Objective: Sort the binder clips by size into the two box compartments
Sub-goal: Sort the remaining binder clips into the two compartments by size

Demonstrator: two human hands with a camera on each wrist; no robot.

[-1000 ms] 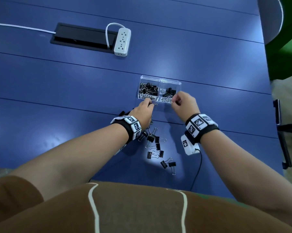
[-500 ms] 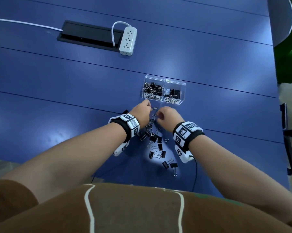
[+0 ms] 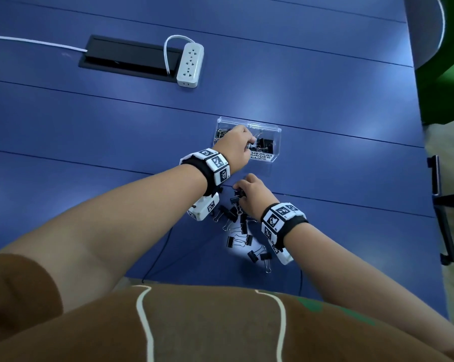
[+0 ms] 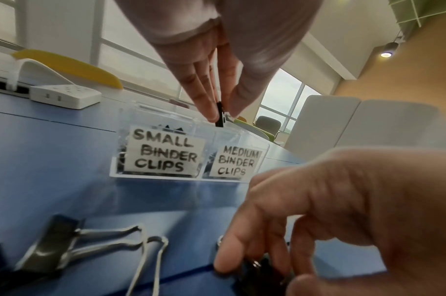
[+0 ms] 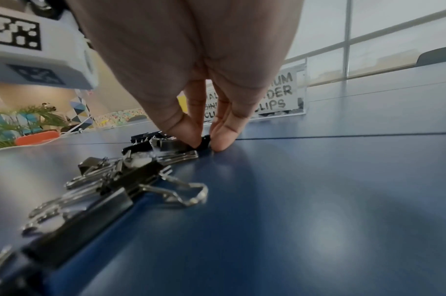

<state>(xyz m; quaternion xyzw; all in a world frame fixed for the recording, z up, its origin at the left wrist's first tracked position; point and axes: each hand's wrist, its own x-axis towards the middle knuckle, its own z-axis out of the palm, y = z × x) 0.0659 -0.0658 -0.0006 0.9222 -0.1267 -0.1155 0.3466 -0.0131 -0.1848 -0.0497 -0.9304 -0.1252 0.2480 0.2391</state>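
A clear two-compartment box [image 3: 275, 129] stands on the blue table, labelled for small clips on the left and medium clips on the right [image 4: 238, 162]. My left hand [image 3: 250, 147] reaches over the box and pinches a black binder clip [image 4: 219, 117] just above the divider, on the medium side. Both compartments hold black clips. Nearer to me lies a loose pile of several binder clips [image 3: 235, 226]. My right hand [image 3: 240, 192] is down at the pile's far end, where thumb and fingers pinch a black clip [image 5: 204, 143] that rests on the table.
A white power strip [image 3: 190, 65] and a black cable hatch [image 3: 126, 57] lie far back on the left. The table's right edge [image 3: 427, 152] borders a dark chair frame [image 3: 444, 212]. Thin black cables trail from my wrists toward the front edge.
My left hand has gone from the pile up over the box, carrying a clip. My right hand stayed low at the pile and closed on a clip.
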